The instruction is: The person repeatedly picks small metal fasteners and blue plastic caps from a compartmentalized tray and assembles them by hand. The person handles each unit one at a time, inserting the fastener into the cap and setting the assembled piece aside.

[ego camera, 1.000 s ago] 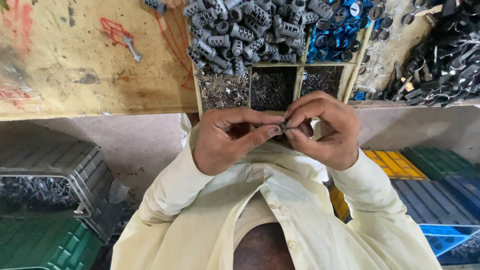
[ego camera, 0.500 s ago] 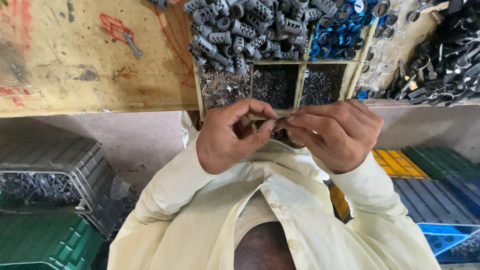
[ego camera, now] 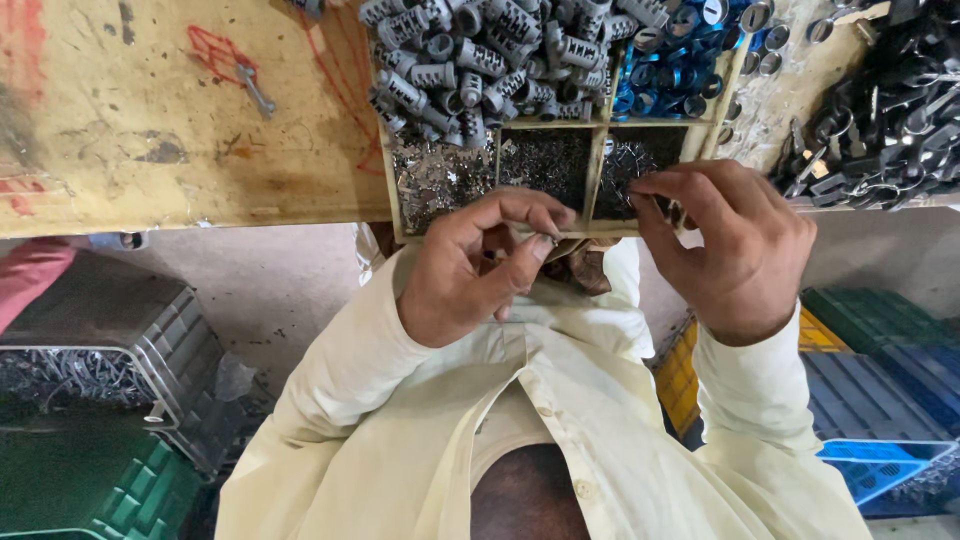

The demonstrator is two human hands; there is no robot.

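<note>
Both hands were raised close in front of the person's chest, over the pale cream shirt (ego camera: 560,420). His left hand (ego camera: 470,275) curled with thumb and forefinger pinched together on a tiny metal piece (ego camera: 551,238), too small for me to make out its shape. His right hand (ego camera: 735,250) was held apart from the left, its thumb and fingertips (ego camera: 650,190) drawn together in a pinch over the right compartment of a small wooden divided tray (ego camera: 600,165); whether anything sat between those fingertips I could not tell.

Below and to the sides stood plastic crates: a grey crate of metal pieces (ego camera: 90,350) and a green crate (ego camera: 90,490) on the person's left, with yellow (ego camera: 680,375), dark green (ego camera: 880,315) and blue crates (ego camera: 880,400) on the right.

Beyond the hands, the tray's three compartments held small metal bits: silvery ones in the left compartment (ego camera: 435,180), darker ones in the middle (ego camera: 545,165) and right (ego camera: 625,165). It sat at the edge of a worn wooden tabletop (ego camera: 180,130) marked with red scribbles, where a small metal key-like tool (ego camera: 258,92) lay. Farther back was a heap of grey ribbed metal cylinders (ego camera: 490,50), next to it a pile of blue rings (ego camera: 670,65), and at the far right a jumble of black metal parts (ego camera: 885,110).
</note>
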